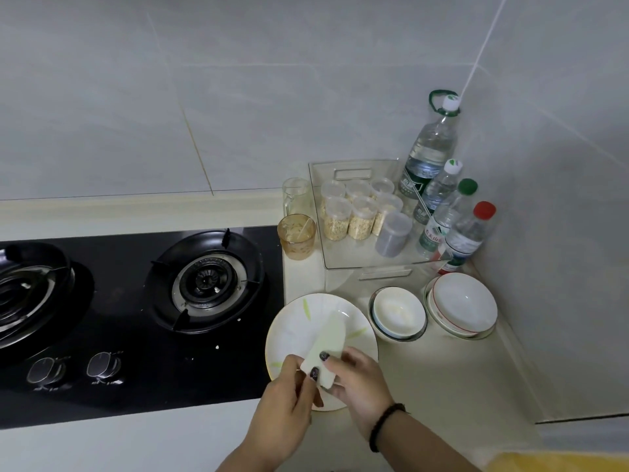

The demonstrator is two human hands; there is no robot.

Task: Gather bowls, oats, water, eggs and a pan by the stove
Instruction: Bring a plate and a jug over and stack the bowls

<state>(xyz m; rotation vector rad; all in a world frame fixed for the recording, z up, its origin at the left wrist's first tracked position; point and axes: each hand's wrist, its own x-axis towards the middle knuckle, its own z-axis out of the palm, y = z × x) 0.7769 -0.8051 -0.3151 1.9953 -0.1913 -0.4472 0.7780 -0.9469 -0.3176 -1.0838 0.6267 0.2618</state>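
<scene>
Both hands hold a pale, oblong ceramic piece (328, 340), a small dish or spoon, over a white plate (292, 321) with green leaf marks. My left hand (289, 393) pinches its near end and my right hand (357, 379) grips its right side. To the right sit a stack of white bowls (398, 313) and a second stack with a red rim line (463, 304). Behind them a clear tray (360, 264) holds several lidded jars of oats (347, 219). Several water bottles (432, 151) stand in the corner. The black gas stove (204, 281) lies to the left.
An amber glass (296, 236) and a clear glass (296, 192) stand between the stove and the tray. Tiled walls close off the back and right. The stove knobs (102, 366) face the front edge. A left burner (30, 291) is partly in view.
</scene>
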